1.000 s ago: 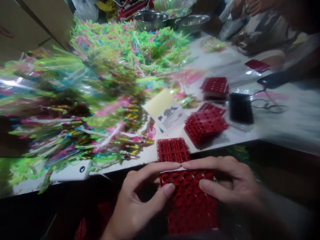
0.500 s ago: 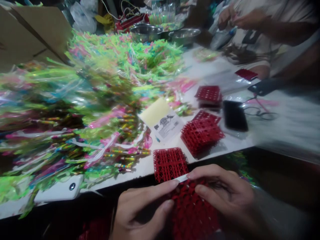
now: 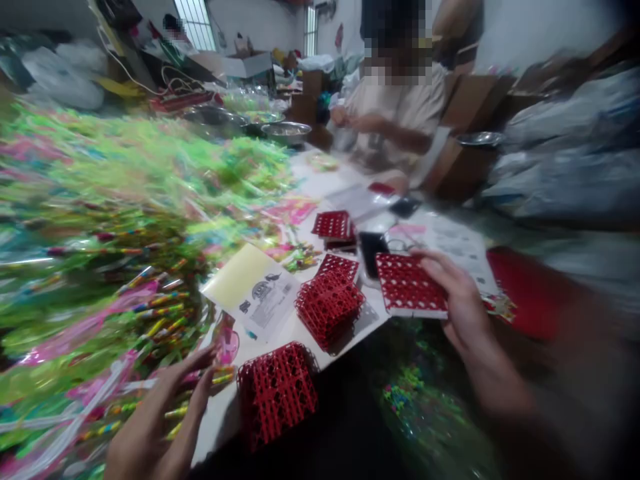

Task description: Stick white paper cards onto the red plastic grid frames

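My right hand point(image 3: 457, 300) grips a flat red lattice panel point(image 3: 407, 287) by its right edge and holds it over the table's near edge, beside a stack of red lattice pieces point(image 3: 329, 303). My left hand point(image 3: 160, 417) is open, fingers stretched toward the pile of neon green and pink packets point(image 3: 115, 267) at the lower left; it holds nothing. Another red lattice piece point(image 3: 276, 390) sits at the table's near edge between my hands.
A printed paper card point(image 3: 255, 293) lies by the stack. More red pieces point(image 3: 333, 225) and a black phone point(image 3: 371, 248) lie farther back. Metal bowls point(image 3: 287, 131) stand behind. A person in a beige shirt point(image 3: 400, 113) works across the table. Cardboard boxes point(image 3: 467, 100) stand at the right.
Both hands were together on one red lattice piece in my lap. They have parted: the right lifted a red panel to the right, the left reached left to the packets. The view tilted up.
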Available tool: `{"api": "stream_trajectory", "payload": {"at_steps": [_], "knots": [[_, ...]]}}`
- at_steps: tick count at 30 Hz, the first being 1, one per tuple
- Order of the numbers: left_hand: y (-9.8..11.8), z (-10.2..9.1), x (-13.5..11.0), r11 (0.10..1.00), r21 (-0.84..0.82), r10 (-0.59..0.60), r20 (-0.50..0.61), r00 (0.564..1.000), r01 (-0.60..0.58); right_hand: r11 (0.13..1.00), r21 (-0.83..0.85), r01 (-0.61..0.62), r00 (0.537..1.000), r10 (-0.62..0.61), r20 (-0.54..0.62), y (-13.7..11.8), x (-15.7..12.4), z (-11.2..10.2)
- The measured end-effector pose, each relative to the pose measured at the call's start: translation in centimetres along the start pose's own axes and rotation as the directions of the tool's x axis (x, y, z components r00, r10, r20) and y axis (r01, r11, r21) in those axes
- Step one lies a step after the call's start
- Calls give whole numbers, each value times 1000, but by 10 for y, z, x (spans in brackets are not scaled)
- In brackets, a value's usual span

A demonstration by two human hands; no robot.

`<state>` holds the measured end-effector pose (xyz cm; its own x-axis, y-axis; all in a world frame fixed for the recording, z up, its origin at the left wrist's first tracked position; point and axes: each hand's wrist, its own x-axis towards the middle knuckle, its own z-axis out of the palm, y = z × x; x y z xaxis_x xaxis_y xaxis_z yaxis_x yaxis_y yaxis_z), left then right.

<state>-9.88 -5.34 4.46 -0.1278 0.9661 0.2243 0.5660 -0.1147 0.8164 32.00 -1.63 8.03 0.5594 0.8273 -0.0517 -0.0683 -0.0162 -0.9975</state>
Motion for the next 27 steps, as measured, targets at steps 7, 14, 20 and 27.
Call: {"api": "stream_trajectory", "payload": {"at_steps": [7, 14, 20, 27], "knots": [[-9, 27, 82, 848, 357, 304, 279, 911, -393, 980, -150, 127, 986, -108, 129, -24, 110, 50], [-14, 77, 104, 623, 598, 305, 408, 860, -505, 942, -303, 143, 965, -65, 254, -30, 160, 115], [-9, 88, 101, 534, 685, 273, 415, 868, -496, 920, -354, 170, 951, -59, 303, -21, 167, 108], [-12, 95, 103, 528, 700, 285, 388, 877, -481, 914, -347, 208, 951, -107, 289, -15, 194, 109]]}}
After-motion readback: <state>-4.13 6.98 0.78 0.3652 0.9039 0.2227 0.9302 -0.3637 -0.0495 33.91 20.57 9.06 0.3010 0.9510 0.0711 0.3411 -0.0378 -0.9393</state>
